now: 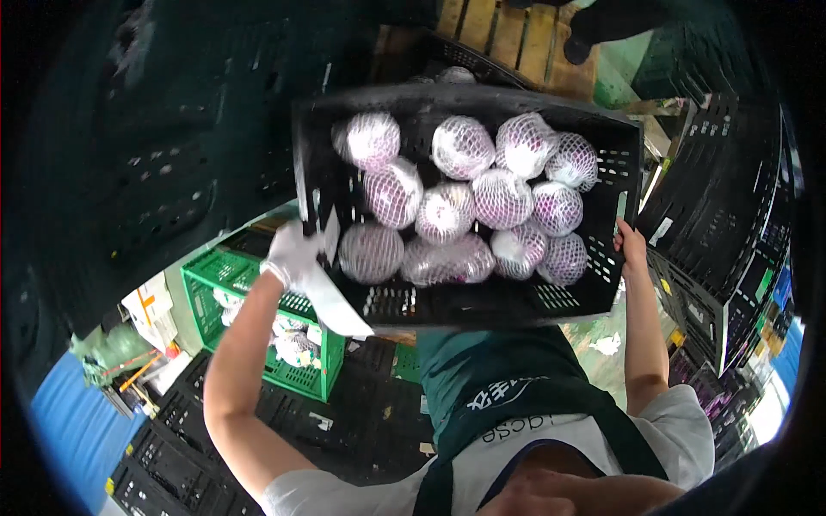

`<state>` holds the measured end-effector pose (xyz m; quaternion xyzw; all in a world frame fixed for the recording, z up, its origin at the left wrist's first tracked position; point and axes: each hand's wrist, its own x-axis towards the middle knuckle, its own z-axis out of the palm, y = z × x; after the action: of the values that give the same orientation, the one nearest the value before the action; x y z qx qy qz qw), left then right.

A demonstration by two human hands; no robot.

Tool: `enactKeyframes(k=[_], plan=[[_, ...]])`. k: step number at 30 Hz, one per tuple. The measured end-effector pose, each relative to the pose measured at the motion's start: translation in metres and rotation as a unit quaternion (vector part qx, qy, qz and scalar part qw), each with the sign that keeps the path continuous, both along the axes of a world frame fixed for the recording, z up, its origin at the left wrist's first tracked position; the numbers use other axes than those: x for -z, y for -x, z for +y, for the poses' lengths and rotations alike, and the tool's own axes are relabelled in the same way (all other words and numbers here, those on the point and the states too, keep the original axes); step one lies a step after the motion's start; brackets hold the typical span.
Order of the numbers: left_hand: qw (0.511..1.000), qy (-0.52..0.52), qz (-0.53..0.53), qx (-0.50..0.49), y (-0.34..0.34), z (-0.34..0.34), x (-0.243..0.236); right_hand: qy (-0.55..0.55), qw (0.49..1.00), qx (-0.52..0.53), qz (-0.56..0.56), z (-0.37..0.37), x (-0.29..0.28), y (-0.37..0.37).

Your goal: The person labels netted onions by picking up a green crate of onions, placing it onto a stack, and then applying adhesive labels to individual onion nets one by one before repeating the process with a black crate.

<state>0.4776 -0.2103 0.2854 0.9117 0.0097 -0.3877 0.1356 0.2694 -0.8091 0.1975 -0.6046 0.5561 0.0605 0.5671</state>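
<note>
One black crate (482, 306), upper centre of frame, long axis left to right, dipping slightly rightward, open top facing the camera, holds netted produce (502, 199), left hand (295, 253) and right hand (632, 245) gripping its ends.

Wooden pallet (508, 39) at top; green crate (334, 361) lower left; black crates (701, 172) stacked right.
</note>
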Motion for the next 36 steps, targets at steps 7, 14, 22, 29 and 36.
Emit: enactKeyframes(k=[7, 14, 22, 29, 36], plan=[[0.951, -0.012, 0.023, -0.308, 0.258, 0.053, -0.105, 0.014, 0.958, -0.284, 0.034, 0.046, -0.057, -0.076], [0.818, -0.028, -0.089, -0.568, 0.479, -0.034, -0.075, 0.155, 0.798, -0.58, -0.052, 0.084, -0.026, -0.127], [0.585, 0.253, -0.175, -0.751, 0.604, -0.157, 0.025, 0.142, 0.711, -0.672, -0.152, 0.172, -0.098, -0.166], [0.477, 0.338, -0.243, -0.774, 0.641, -0.203, 0.093, 0.273, 0.622, -0.702, -0.215, 0.224, -0.172, -0.158], [0.466, 0.357, -0.286, -0.757, 0.642, -0.233, 0.074, 0.307, 0.607, -0.694, -0.235, 0.234, -0.209, -0.146]])
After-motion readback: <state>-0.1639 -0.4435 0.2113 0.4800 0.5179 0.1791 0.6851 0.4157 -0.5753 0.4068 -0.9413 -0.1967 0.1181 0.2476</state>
